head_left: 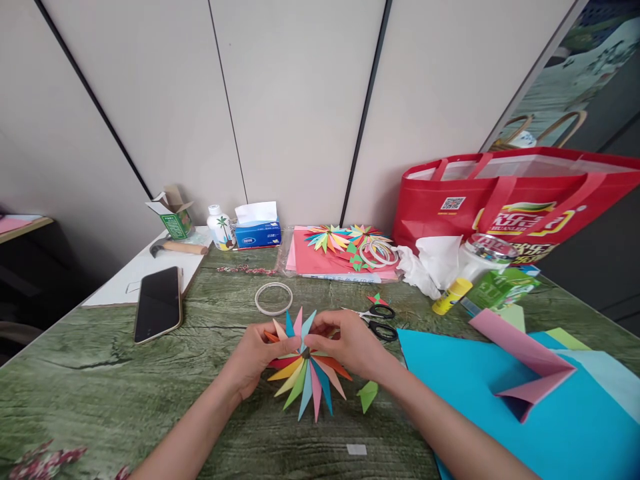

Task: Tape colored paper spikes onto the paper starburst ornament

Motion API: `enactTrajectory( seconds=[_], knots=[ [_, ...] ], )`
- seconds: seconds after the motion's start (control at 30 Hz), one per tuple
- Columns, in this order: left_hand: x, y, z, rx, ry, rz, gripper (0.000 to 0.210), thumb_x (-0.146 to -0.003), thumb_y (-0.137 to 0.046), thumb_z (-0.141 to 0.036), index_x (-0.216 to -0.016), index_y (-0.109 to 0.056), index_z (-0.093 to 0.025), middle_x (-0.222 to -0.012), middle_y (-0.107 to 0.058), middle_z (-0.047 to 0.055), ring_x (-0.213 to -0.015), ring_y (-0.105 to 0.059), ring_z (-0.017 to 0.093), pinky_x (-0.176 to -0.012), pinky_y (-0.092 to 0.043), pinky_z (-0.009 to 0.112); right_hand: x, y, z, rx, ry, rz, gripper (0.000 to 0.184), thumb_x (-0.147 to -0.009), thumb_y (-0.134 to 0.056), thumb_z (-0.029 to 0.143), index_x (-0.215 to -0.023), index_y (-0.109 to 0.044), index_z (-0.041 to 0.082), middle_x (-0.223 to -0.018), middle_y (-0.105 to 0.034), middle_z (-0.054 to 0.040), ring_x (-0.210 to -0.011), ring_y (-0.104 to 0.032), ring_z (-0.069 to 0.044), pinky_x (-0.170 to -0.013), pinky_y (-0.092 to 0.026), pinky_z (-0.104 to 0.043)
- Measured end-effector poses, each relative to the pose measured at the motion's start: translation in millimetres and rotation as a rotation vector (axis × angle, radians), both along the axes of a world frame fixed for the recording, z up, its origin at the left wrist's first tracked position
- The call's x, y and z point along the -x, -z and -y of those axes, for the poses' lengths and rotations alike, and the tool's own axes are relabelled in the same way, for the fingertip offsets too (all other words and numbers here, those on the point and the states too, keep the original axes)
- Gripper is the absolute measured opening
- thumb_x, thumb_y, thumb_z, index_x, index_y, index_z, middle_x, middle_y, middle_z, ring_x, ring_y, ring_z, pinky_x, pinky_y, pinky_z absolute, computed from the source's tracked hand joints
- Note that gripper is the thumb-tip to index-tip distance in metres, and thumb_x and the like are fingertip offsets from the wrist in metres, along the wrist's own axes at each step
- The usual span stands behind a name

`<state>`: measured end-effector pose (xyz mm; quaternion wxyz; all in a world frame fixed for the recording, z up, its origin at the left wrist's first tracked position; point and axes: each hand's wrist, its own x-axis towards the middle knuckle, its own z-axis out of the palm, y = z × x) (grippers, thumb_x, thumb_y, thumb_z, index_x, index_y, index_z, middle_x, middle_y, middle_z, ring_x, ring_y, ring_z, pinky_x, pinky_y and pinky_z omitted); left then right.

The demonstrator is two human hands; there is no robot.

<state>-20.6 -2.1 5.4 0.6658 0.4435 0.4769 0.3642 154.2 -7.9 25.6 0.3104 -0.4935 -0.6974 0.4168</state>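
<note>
Between my two hands is a round paper flower made of folded, pointed petals in many colours, with a small dark hole at its middle. My left hand grips its left side, the thumb lying on top near the centre. From the right, my right hand pinches the upper petals, thumb close to the centre; the fingertips behind are partly hidden. Just right of the flower, a small green folded paper piece lies on the table. Black-handled scissors rest beyond my right hand, and a roll of tape lies behind my left.
A phone and a hammer lie at left. Blue paper with a folded pink sheet covers the right side. Behind stand a tissue pack, finished paper flowers, a glue stick and a red bag.
</note>
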Motion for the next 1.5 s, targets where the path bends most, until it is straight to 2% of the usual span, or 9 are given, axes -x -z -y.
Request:
enactTrajectory(
  seconds=[0.23, 0.5, 0.93, 1.1, 1.33, 1.5],
  knots=[
    [-2.2, -2.8, 1.7, 0.011, -0.026, -0.023, 0.026, -0.045, -0.081, -0.024, -0.047, -0.058, -0.012, -0.046, -0.057, -0.003, -0.045, -0.045, 0.007, -0.046, -0.031, 0.019, -1.7, 5.8, -1.6, 0.01, -0.015, 0.039, 0.016, -0.073, -0.059, 0.025, -0.061, -0.058, 0.014, -0.06, -0.06, 0.0006, -0.058, -0.054, -0.012, -0.054, -0.038, -0.02],
    [-3.3, -3.7, 3.4, 0.024, -0.039, -0.01, 0.028, -0.045, -0.081, -0.031, -0.048, -0.06, -0.012, -0.049, -0.06, 0.0, -0.046, -0.048, 0.009, -0.048, -0.034, 0.021, 0.6, 8.4, -1.6, 0.051, 0.023, -0.015, 0.016, -0.072, -0.06, 0.028, -0.062, -0.06, 0.015, -0.06, -0.062, -0.0002, -0.059, -0.058, -0.014, -0.053, -0.041, -0.021],
    [-4.9, -0.4, 3.8, 0.019, -0.072, -0.023, 0.034, -0.046, -0.08, -0.033, -0.044, -0.052, -0.013, -0.04, -0.05, -0.005, -0.04, -0.042, 0.007, -0.043, -0.03, 0.02, 3.3, 11.1, -0.4, -0.004, 0.054, 0.072, 0.017, -0.073, -0.057, 0.027, -0.061, -0.058, 0.016, -0.059, -0.06, 0.0001, -0.056, -0.052, -0.012, -0.051, -0.037, -0.021],
    [-6.3, 1.8, 4.8, 0.038, -0.094, -0.028, 0.034, -0.04, -0.083, -0.027, -0.043, -0.052, -0.013, -0.042, -0.054, -0.004, -0.042, -0.046, 0.007, -0.044, -0.032, 0.019, 4.2, 8.6, 1.0, -0.029, 0.044, 0.094, 0.016, -0.072, -0.057, 0.025, -0.059, -0.056, 0.016, -0.057, -0.057, 0.0016, -0.054, -0.048, -0.01, -0.051, -0.035, -0.02],
    [-7.5, 3.6, 6.5, 0.014, -0.117, -0.015, 0.034, -0.042, -0.082, -0.027, -0.041, -0.051, -0.013, -0.04, -0.052, -0.005, -0.04, -0.044, 0.007, -0.045, -0.033, 0.021, 5.3, 8.2, 2.4, -0.022, 0.042, 0.049, 0.014, -0.072, -0.054, 0.021, -0.058, -0.052, 0.016, -0.056, -0.054, 0.0029, -0.054, -0.047, -0.01, -0.05, -0.036, -0.02],
    [-7.4, 6.2, 6.5, 0.004, -0.132, -0.001, 0.034, -0.043, -0.082, -0.027, -0.041, -0.051, -0.014, -0.04, -0.052, -0.005, -0.04, -0.044, 0.008, -0.044, -0.032, 0.021, 6.6, 11.7, 1.8, 0.038, 0.099, -0.049, 0.009, -0.068, -0.057, 0.021, -0.062, -0.055, 0.016, -0.058, -0.059, 0.0009, -0.054, -0.052, -0.011, -0.05, -0.039, -0.02]
  ],
)
